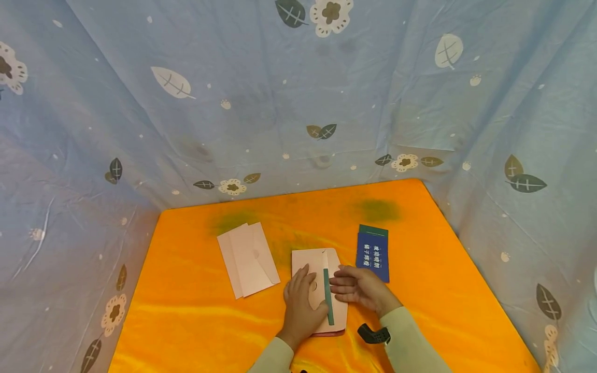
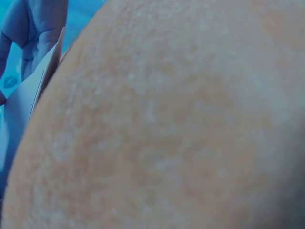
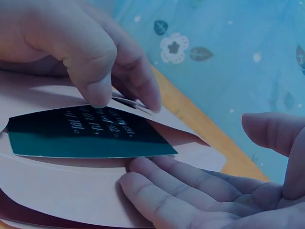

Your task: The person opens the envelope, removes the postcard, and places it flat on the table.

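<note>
A pink envelope (image 1: 303, 257) lies in front of me with its long side gaping. Inside the opening sits a dark green card (image 3: 71, 136) with white writing, its edge showing as a green strip in the head view. My left hand (image 1: 299, 300) is on the envelope with bent fingers, the thumb at the lip of the opening, holding the upper panel raised. My right hand (image 1: 366, 290) is palm up, its straight fingers (image 3: 157, 191) at the card's outer edge and on the envelope flap. The left wrist view is mostly blocked by skin.
Two overlapping pink envelopes (image 1: 249, 259) lie to the left. A blue card (image 1: 373, 254) with white characters rests over a green card (image 1: 373, 229) on the right. Something dark red (image 3: 28, 210) shows under the flap. Patterned cloth (image 1: 280, 103) surrounds the orange table (image 1: 186, 321).
</note>
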A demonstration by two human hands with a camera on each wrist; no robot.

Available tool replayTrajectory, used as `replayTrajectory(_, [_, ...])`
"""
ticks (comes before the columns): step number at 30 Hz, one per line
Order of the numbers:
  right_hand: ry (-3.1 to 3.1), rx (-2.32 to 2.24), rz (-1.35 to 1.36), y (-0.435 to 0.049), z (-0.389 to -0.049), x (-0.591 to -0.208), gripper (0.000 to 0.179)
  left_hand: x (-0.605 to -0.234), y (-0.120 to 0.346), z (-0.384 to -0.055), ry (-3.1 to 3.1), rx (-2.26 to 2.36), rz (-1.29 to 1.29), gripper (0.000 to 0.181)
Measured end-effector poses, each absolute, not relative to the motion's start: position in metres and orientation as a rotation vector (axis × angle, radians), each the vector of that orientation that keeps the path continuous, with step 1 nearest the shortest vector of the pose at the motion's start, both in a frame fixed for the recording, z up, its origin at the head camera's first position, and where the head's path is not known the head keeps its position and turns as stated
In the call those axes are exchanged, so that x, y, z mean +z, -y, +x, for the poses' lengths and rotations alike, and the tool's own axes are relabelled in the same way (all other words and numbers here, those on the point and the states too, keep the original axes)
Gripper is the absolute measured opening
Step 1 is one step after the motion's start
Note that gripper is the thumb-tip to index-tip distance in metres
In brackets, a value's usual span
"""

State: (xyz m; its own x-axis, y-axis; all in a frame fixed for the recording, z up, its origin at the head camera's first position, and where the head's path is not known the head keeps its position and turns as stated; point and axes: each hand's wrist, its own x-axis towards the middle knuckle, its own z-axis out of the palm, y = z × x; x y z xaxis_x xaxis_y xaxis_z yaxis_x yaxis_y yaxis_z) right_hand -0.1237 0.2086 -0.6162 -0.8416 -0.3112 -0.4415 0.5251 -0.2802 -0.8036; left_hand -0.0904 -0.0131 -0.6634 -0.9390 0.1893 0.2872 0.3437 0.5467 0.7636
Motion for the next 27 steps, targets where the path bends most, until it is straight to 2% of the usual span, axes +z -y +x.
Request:
replayTrajectory(8, [-1.51, -2.127, 0.271, -0.203, -0.123, -0.622, 0.047, -0.665, 0.013, -0.091, 2.6, -1.328, -0.467, 0.064])
replayTrajectory(15, [-1.622, -2.099, 0.32, -0.188, -0.123, -0.623, 0.047, -0.666, 0.014, -0.091, 2.598, -1.326, -0.477, 0.064])
replayTrajectory(27, [-1.865, -2.033, 0.403, -0.169, -0.122, -0.626, 0.037, -0.666, 0.014, -0.091, 2.596, -1.33, -0.478, 0.065])
